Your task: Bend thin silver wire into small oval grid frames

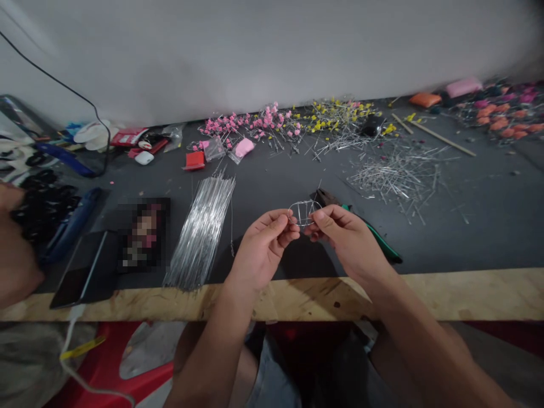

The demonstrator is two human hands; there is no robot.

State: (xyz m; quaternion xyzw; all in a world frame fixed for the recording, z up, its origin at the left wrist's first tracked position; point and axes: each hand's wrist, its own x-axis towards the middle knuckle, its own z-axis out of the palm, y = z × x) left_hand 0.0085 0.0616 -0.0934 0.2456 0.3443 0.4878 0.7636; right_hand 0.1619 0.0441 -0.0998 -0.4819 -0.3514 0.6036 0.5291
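Observation:
My left hand (266, 241) and my right hand (344, 235) are both closed in a pinch on a small oval loop of thin silver wire (302, 212), held between them above the dark mat (272, 187). The left fingers grip the loop's left end, the right fingers its right end. Green-handled pliers (374, 235) lie on the mat just behind and under my right hand. A bundle of straight silver wires (202, 232) lies to the left of my left hand.
Cut wire scraps (395, 175) are scattered at right. Pink bead stems (250, 124) and yellow bead stems (340, 113) line the back. A phone (85, 269) and blue tool (70, 224) lie at left, near another person's arm (12, 249). The wooden table edge (467, 292) runs across the front.

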